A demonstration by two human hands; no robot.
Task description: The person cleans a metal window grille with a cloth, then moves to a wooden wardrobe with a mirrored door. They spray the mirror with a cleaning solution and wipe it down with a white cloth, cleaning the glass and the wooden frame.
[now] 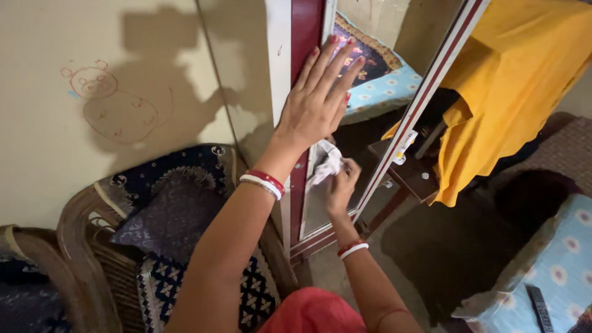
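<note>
We see a big pale wall (49,142) on the left, with a brown scribble drawing (111,102) on it. Next to the wall stands a tall wardrobe door (303,37) with a dark red and white frame and a mirror (364,68) set in it. In the mirror we see a bed with a blue flowered sheet.

A yellow cloth (512,86) hangs at the top right. Below it there is another blue flowered bed cover (549,265) in the bottom right corner, with a dark remote (538,307) lying on it. At the bottom left there is a brown cane chair (80,246) with dark blue patterned cushions (179,203).

The two hands are apart. The left hand (317,98) is open and flat, with its fingers spread, and it presses on the door frame and the edge of the mirror. It holds nothing. Red and white bangles (264,183) sit on that wrist.

The right hand (341,188) is lower down, at the bottom part of the mirror. Its fingers are closed tight around a small white rag (325,163). The rag is bunched up and touches the glass, just under the left hand. This wrist has red and white bangles too.
</note>
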